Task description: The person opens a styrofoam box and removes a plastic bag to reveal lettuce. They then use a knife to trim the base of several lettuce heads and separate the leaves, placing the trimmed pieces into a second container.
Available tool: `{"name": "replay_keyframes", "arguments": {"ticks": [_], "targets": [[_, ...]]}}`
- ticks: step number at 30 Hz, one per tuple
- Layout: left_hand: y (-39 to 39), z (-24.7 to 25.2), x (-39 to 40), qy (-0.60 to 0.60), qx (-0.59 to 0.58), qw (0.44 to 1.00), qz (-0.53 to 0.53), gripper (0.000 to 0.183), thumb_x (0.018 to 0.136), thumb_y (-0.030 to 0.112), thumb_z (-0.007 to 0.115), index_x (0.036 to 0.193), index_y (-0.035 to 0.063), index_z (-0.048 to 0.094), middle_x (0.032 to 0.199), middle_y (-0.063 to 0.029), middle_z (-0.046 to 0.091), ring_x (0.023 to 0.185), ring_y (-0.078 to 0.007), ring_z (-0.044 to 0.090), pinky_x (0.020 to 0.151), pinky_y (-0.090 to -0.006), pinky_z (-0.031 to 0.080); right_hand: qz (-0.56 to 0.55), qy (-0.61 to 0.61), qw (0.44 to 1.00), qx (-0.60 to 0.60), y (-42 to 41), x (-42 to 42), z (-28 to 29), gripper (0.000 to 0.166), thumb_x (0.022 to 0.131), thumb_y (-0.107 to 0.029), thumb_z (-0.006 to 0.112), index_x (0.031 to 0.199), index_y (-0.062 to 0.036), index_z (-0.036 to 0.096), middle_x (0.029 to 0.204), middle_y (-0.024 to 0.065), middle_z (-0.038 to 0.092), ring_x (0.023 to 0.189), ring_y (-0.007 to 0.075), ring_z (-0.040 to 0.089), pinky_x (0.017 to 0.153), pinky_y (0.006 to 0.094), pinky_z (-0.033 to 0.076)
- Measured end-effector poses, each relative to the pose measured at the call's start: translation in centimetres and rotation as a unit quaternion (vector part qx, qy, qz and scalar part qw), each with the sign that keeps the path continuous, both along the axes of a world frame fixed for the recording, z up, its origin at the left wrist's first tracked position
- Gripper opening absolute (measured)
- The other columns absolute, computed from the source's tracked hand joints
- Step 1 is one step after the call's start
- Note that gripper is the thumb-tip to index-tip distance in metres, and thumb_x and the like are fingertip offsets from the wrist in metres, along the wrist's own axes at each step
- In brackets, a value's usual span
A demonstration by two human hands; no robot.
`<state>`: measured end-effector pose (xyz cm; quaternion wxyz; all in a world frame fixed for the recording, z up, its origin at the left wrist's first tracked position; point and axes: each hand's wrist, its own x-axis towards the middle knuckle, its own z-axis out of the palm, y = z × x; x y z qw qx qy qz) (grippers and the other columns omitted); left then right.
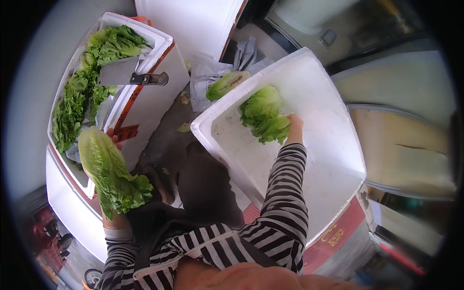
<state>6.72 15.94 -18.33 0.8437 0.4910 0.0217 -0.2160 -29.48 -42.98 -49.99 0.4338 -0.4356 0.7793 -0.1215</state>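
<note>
My left hand (115, 140) holds a head of leaf lettuce (112, 170), its pale base away from me and its green leaves towards me. Most of that hand is hidden beneath the lettuce. Inside a white foam box (326, 156) on the right, my right hand (296, 127) grips green lettuce (277, 128) at its near side. More lettuce (264, 101) lies against it on the box floor; I cannot tell where one head ends and the other begins. To the left, another foam box (154, 72) holds several heads of lettuce (85, 76).
A cleaver (127, 74) rests across the left box's rim, handle outwards. Between the boxes, a trimmed lettuce piece (226, 85) lies by plastic bags (201, 78). Leaf scraps (184, 127) dot the dark floor (159, 134). A red mat (330, 235) with writing lies under the right box.
</note>
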Motion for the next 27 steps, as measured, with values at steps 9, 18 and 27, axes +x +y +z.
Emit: {"name": "replay_keyframes", "arguments": {"ticks": [9, 18, 27], "targets": [[-3.8, 2.3, -1.4, -0.062, 0.097, 0.993, -0.009, 0.051, 0.096, 0.021, 0.054, 0.136, -0.0057, 0.037, 0.120, -0.0208, 0.058, 0.100, -0.0206, 0.063, 0.086, -0.0293, 0.055, -0.064, 0.129, 0.986, -0.086, 5.0, 7.2, 5.7, 0.071, 0.077, -0.051, 0.064, 0.109, 0.0119, 0.061, 0.113, 0.0232, 0.063, 0.105, 0.0357, 0.060, 0.091, 0.0412, 0.047], [-0.6, 7.1, -0.3, -0.003, -0.044, 0.992, 0.115, 0.061, 0.095, 0.047, 0.041, 0.133, -0.0011, 0.043, 0.125, -0.0276, 0.053, 0.107, -0.0339, 0.059, 0.085, -0.0385, 0.055, 0.006, -0.013, 0.999, 0.029, 3.4, 3.2, -3.0, 0.091, 0.085, -0.071, 0.038, 0.119, 0.0124, 0.054, 0.118, 0.0241, 0.059, 0.101, 0.0382, 0.060, 0.086, 0.0455, 0.048], [25.9, 17.2, 1.6, -0.140, 0.047, 0.937, 0.317, 0.052, 0.081, 0.037, 0.054, 0.116, -0.0013, 0.057, 0.101, -0.0159, 0.065, 0.089, -0.0284, 0.065, 0.084, -0.0419, 0.053, 0.255, 0.059, 0.965, -0.006, 2.7, 5.4, 11.7, 0.059, 0.086, -0.040, 0.059, 0.127, 0.0006, 0.049, 0.111, 0.0167, 0.055, 0.079, 0.0321, 0.061, 0.051, 0.0411, 0.047]]}}
